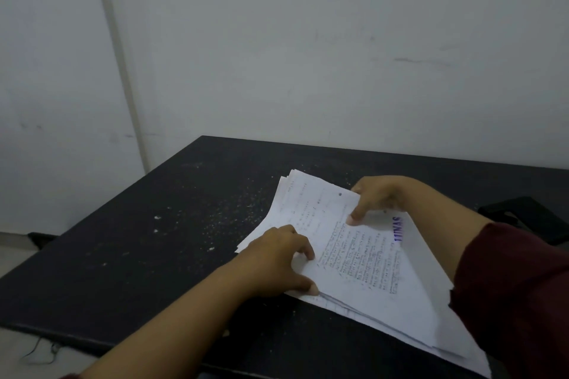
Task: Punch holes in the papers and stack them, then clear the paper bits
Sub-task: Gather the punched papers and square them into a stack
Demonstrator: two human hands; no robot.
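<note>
a loose stack of papers (pixel 363 258) lying on the black table (pixel 138 255), fanned and uneven at the edges, top sheet printed with text and a purple stamp, a punched hole visible near its far corner. left hand (pixel 277 258) pressed on the near-left edge, thumb and fingers closed around the sheet edges. right hand (pixel 375 197) at the far edge, fingers pinched shut on the top sheets, thumb on the paper. likely light, thin and floppy, prone to sliding sheet over sheet and creasing if lifted by one corner; best taken at two opposite edges, squared up, kept flat. small white paper bits (pixel 197 218) scattered over the table left of the stack, light enough to scatter when brushed. no tray, bin or other container clearly in view; a dark object (pixel 523 215) at the right edge too dim to identify, hole punch not visible
</note>
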